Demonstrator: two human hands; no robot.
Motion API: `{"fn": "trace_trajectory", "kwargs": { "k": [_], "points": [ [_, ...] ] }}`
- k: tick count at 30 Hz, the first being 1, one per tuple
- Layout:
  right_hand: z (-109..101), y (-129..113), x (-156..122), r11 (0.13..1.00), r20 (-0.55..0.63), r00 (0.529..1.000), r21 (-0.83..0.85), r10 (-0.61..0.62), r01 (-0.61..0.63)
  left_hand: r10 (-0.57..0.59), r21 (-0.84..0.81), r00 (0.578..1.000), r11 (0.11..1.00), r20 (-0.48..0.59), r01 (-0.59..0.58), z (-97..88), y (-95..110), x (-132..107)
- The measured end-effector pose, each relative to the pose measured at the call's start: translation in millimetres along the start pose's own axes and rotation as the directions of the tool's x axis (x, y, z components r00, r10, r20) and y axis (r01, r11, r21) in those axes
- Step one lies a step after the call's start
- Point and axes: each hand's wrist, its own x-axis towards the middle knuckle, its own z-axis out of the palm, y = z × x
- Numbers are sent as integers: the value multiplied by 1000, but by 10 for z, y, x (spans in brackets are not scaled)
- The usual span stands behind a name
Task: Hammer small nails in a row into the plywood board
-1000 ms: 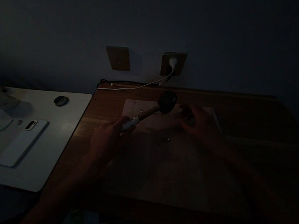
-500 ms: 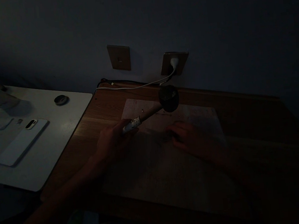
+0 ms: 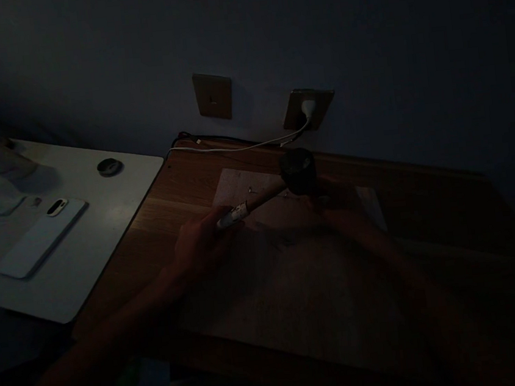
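My left hand (image 3: 202,242) is closed around the pale, worn grip of a mallet (image 3: 267,195). Its wooden handle slants up to the right, and the dark, round head is raised over a thin board (image 3: 272,296). Just behind and to the right of that head is my right hand (image 3: 339,206), its fingers curled together. The mallet head partly hides the fingertips, so whatever they pinch cannot be made out. A small nail (image 3: 250,190) stands upright near the board's far edge. Several thin dark pieces, perhaps loose nails (image 3: 285,243), lie on the board between my hands.
The board rests on a wooden table (image 3: 151,235). On a white table (image 3: 100,234) at left are a phone (image 3: 44,237) and a roll of tape (image 3: 109,167). Cables (image 3: 229,149) run along the wall to a socket (image 3: 308,109). The room is very dim.
My right hand has moved away from me, from the loose pieces mid-board to the far part, behind the mallet head. My left hand still holds the mallet raised; the view has shifted slightly.
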Motion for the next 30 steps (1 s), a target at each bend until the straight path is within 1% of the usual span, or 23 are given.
{"fn": "trace_trajectory", "kwargs": {
  "k": [8,15,21,27,30],
  "points": [
    [132,48,49,999,-52,999,-48,-9,7,27,-60,1000,998,7,-26,-4,-20,11],
    [158,54,47,1000,-68,998,-18,-4,2,21,-43,1000,999,13,-20,10,-29,16],
    [175,68,35,1000,-78,997,-8,0,-1,68,-60,998,996,-14,-69,5,-37,4],
    [193,122,-24,999,-77,997,-37,-29,26,64,-71,998,995,-2,-64,-9,-18,6],
    [201,152,-37,998,-73,996,-52,-42,39,45,-75,999,996,5,-45,-2,-13,8]
  ]
}}
